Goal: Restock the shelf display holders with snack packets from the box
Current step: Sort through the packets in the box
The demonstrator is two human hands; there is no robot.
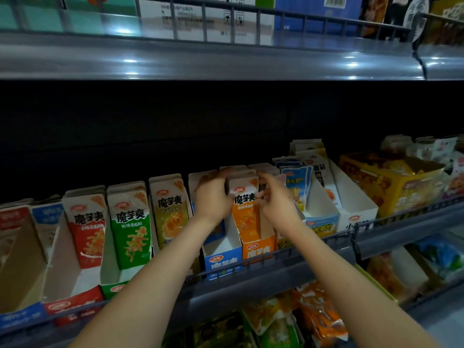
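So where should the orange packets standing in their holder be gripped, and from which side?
Grip the orange packets at their top edges, coming from above and in front: they stand upright, the orange holder walls their lower part, and only the tops stand free.

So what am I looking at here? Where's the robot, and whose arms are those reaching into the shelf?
There is no robot here. A person wears a camera on the head, so this single picture looks forward and down along their own bare arms. The left hand grips the top of a stack of orange packets, and the right hand pinches its other edge. The stack stands in the orange holder on the shelf. To the left are a blue holder, then yellow packets, green packets and red packets.
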